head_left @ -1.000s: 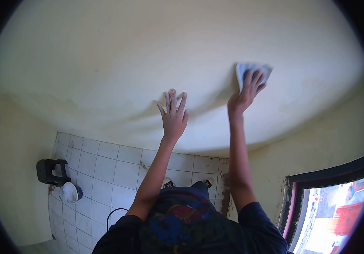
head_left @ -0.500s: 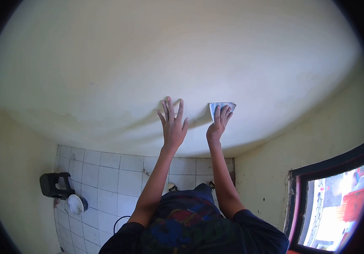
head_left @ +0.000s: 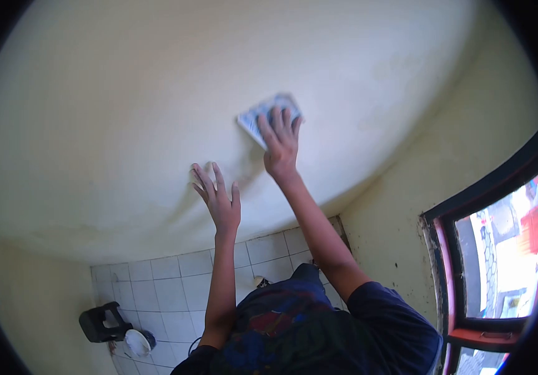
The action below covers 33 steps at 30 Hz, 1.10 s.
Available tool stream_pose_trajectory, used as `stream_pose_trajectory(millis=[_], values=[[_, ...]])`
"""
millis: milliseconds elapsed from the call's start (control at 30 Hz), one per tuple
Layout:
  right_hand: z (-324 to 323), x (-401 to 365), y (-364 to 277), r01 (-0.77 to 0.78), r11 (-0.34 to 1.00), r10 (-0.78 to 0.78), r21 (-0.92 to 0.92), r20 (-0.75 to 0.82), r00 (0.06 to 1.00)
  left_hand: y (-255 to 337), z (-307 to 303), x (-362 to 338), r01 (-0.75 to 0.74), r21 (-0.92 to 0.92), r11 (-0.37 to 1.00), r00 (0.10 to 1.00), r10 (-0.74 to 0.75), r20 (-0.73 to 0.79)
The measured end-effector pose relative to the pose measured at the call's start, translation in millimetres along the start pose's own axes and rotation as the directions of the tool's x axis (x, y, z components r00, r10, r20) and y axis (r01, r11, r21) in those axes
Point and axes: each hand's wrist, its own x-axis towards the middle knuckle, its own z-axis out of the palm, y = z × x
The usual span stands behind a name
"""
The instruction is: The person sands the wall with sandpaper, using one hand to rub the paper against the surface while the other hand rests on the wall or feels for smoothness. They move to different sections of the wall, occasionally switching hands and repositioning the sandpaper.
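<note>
My right hand (head_left: 281, 140) presses a sheet of sandpaper (head_left: 250, 119) flat on the pale cream wall (head_left: 125, 112), fingers spread over its back. Bluish print shows on the sheet, which is slightly blurred; its rough side is hidden against the wall. Lower and to the left, my left hand (head_left: 219, 200) rests its fingertips on the wall. Its fingers are apart and hold nothing. Both hands have greyish fingertips.
On the white tiled floor (head_left: 169, 287) at lower left stand a black plastic stool (head_left: 94, 325) and a bucket (head_left: 139, 343) with something white inside. A dark-framed window (head_left: 447, 269) is in the right wall. One shoe (head_left: 261, 282) shows below.
My right hand has moved up the wall with the sandpaper, which is now tilted. My left hand still touches the wall, lower relative to the right. The camera view has turned.
</note>
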Motion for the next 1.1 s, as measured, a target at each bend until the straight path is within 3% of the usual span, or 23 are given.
stream_pose_trajectory(millis=[100, 133, 200, 233, 300, 367, 433, 500, 567, 600, 633, 667, 700, 733, 867, 933, 967, 1033, 1067, 1100], values=[[-6, -90, 27, -0.082, 0.996, 0.088, -0.041, 0.159, 0.983, 17, 4, 12, -0.066, -0.031, 0.997, 0.998, 0.065, -0.026], [-13, -113, 38, -0.087, 0.995, 0.093, -0.049, 0.146, 0.985, 22, 7, 16, -0.081, -0.035, 0.996, 0.997, 0.08, -0.023], [-34, -148, 62, -0.096, 0.98, 0.143, -0.176, 0.273, 0.951, 34, 18, 24, -0.158, 0.007, 0.987, 0.987, 0.158, -0.009], [-49, -155, 69, -0.103, 0.977, 0.151, -0.186, 0.265, 0.952, 42, 25, 27, -0.17, 0.0, 0.986, 0.986, 0.17, -0.003], [-78, -163, 85, -0.188, 0.953, 0.266, -0.238, 0.358, 0.895, 60, 42, 32, -0.123, 0.162, 0.979, 0.991, 0.13, -0.037], [-102, -167, 95, -0.225, 0.946, 0.299, -0.232, 0.362, 0.883, 70, 63, 34, -0.106, 0.172, 0.979, 0.99, 0.121, -0.079], [-123, -173, 106, -0.429, 0.883, 0.468, -0.188, 0.407, 0.785, 82, 82, 34, -0.086, 0.185, 0.979, 0.988, 0.108, -0.114], [-140, -182, 119, -0.501, 0.853, 0.515, -0.142, 0.376, 0.77, 94, 103, 26, -0.088, 0.222, 0.971, 0.992, 0.106, -0.072], [-149, -187, 127, -0.804, 0.571, 0.732, 0.167, 0.339, 0.59, 102, 122, 17, -0.094, 0.243, 0.965, 0.993, 0.109, -0.051], [-153, -188, 131, -0.807, 0.567, 0.731, 0.168, 0.348, 0.586, 102, 132, 10, -0.102, 0.264, 0.959, 0.993, 0.114, -0.033], [-157, -188, 135, -0.871, 0.294, 0.809, 0.393, 0.383, 0.446, 102, 141, 3, -0.094, 0.272, 0.958, 0.994, 0.106, -0.031], [-163, -189, 139, -0.822, -0.017, 0.841, 0.569, 0.452, 0.296, 101, 149, -6, -0.12, 0.316, 0.941, 0.993, 0.118, 0.025], [-169, -190, 142, -0.664, -0.323, 0.823, 0.674, 0.546, 0.154, 97, 158, -16, -0.148, 0.356, 0.923, 0.988, 0.127, 0.082], [-175, -189, 146, -0.677, -0.325, 0.792, 0.66, 0.582, 0.187, 90, 170, -28, -0.172, 0.399, 0.901, 0.985, 0.143, 0.1], [-191, -174, 153, -0.631, -0.447, 0.734, 0.634, 0.663, 0.148, 79, 196, -82, -0.151, 0.429, 0.89, 0.982, 0.083, 0.172], [-197, -166, 155, -0.609, -0.504, 0.701, 0.612, 0.702, 0.125, 97, 198, -104, 0.065, 0.224, 0.972, 0.941, -0.135, 0.312], [-200, -163, 156, -0.61, -0.513, 0.692, 0.604, 0.712, 0.122, 108, 199, -112, 0.073, 0.235, 0.969, 0.94, -0.145, 0.308], [-203, -160, 162, -0.703, -0.479, 0.671, 0.527, 0.735, 0.094, 131, 204, -124, 0.31, -0.141, 0.94, 0.917, -0.257, 0.304], [-202, -161, 167, -0.706, -0.487, 0.655, 0.514, 0.75, 0.095, 139, 209, -128, 0.319, -0.129, 0.939, 0.918, -0.272, 0.289], [-203, -163, 171, -0.755, -0.433, 0.65, 0.493, 0.751, 0.118, 147, 213, -128, 0.322, -0.292, 0.9, 0.937, -0.26, 0.232]])
